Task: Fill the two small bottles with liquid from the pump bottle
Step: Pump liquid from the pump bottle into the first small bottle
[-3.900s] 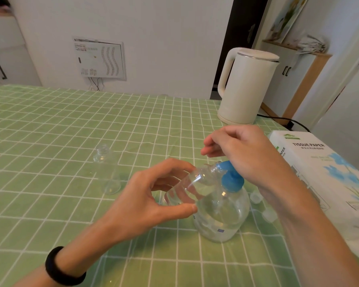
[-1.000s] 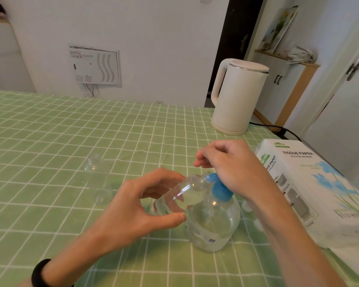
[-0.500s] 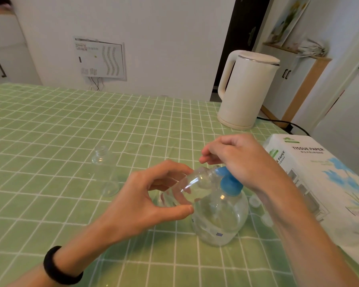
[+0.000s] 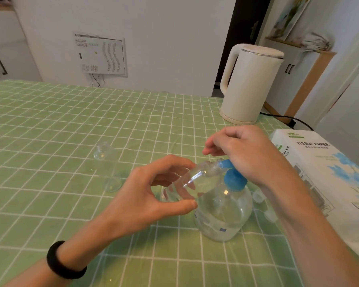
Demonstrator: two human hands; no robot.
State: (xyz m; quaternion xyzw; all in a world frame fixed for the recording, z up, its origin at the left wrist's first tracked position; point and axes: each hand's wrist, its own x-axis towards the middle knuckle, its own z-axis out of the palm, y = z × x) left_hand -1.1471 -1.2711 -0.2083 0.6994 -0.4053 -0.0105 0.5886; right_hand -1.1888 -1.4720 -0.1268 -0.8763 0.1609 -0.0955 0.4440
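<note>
A clear round pump bottle (image 4: pixel 224 216) with a blue pump head (image 4: pixel 233 179) stands on the green checked tablecloth (image 4: pixel 50 125). My left hand (image 4: pixel 147 195) grips a small clear bottle (image 4: pixel 195 181), tilted, with its mouth up against the blue nozzle. My right hand (image 4: pixel 243 154) rests on top of the pump head with curled fingers. A second small clear bottle (image 4: pixel 108 168) stands upright on the cloth to the left, apart from both hands. Two small clear caps (image 4: pixel 259 196) lie just right of the pump bottle.
A white electric kettle (image 4: pixel 249 83) stands at the back right with its cord trailing off the table. A white tissue paper box (image 4: pixel 327 177) lies along the right edge, close to my right forearm.
Both hands keep their hold across the frames. Only the camera view shifts slightly; the tilted small bottle stays at the nozzle.
</note>
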